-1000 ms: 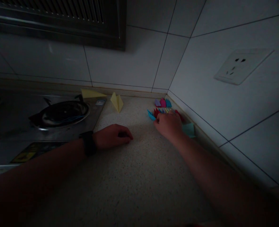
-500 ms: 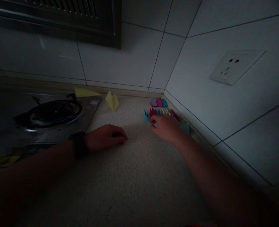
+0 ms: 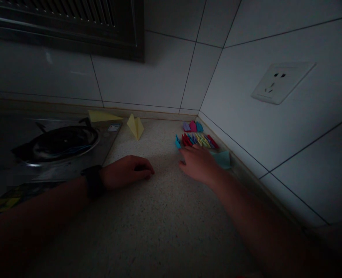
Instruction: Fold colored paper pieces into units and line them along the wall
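Note:
My right hand (image 3: pixel 198 164) lies low over the counter with fingers stretched forward and thumb apart, holding nothing that I can see. Just beyond its fingertips is a row of colourful clothespins (image 3: pixel 201 139); whether the fingers touch them is unclear. A single blue clothespin (image 3: pixel 177 142) stands at the row's left end. Partly behind this hand lies a light teal paper (image 3: pixel 223 159). My left hand (image 3: pixel 128 170), with a dark watch (image 3: pixel 94 180) on its wrist, rests on the counter, loosely curled, with a gap between thumb and fingers. Nothing shows in it.
Purple, pink and blue small items (image 3: pixel 193 126) sit in the back corner. A folded yellow paper (image 3: pixel 135 126) stands near the back wall, and another yellow paper (image 3: pixel 102 116) lies by the gas stove (image 3: pixel 107 144). A range hood (image 3: pixel 124 42) overhangs the left; a socket (image 3: pixel 282 83) is on the right wall.
My right hand has drawn back slightly from the clothespin row, toward me, uncovering more of the clothespins and the teal paper. My left hand stays in place; the view has shifted a little.

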`<control>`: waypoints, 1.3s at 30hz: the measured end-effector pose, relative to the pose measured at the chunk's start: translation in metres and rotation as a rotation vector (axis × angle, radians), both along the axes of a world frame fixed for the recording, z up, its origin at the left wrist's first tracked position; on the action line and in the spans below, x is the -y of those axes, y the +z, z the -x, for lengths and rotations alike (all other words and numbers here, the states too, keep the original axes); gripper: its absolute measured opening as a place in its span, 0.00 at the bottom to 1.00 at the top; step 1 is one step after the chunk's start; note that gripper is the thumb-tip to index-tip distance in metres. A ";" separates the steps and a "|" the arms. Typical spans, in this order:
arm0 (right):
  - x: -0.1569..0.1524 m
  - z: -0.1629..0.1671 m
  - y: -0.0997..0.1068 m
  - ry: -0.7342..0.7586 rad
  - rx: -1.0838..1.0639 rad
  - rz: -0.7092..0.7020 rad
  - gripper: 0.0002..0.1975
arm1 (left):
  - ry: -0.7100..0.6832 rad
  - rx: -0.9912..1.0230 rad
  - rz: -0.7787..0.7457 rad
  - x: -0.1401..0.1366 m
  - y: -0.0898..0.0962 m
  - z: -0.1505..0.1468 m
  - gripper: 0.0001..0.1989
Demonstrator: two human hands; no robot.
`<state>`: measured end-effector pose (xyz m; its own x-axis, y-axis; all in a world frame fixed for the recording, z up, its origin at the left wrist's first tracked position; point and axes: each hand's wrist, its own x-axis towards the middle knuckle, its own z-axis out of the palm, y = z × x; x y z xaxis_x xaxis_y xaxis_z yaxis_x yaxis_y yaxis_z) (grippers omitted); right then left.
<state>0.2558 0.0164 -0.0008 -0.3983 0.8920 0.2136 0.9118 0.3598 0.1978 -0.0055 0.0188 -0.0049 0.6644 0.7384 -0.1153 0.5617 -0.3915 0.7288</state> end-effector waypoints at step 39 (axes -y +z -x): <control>-0.011 -0.003 -0.007 -0.056 0.034 -0.067 0.13 | -0.001 0.025 -0.021 0.001 -0.001 -0.001 0.12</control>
